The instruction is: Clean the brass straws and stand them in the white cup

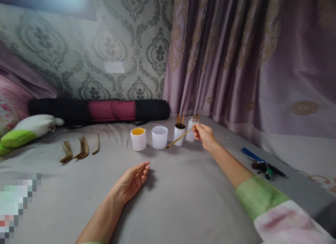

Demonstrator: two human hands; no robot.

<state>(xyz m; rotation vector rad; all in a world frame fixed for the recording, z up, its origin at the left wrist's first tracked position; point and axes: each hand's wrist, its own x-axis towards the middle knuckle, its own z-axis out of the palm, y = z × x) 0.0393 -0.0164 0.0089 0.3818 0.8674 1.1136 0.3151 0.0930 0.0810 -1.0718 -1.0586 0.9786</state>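
My right hand pinches a thin yellowish-brown stick by its upper end. The stick slants down to the left, passing in front of a white container with a dark mouth and several brown sticks. Its darker tip hovers near a translucent white tub. Behind the fingers stands another white container, also with sticks upright in it. Farther left is a white tub holding something yellow. My left hand lies on the grey sheet, palm showing, fingers loosely bent and holding nothing.
Bent brown stalks lie in small groups at the left, beside a green and white plush toy. Scissors with blue handles and a dark and green item lie right. A long black and maroon roll lines the wall.
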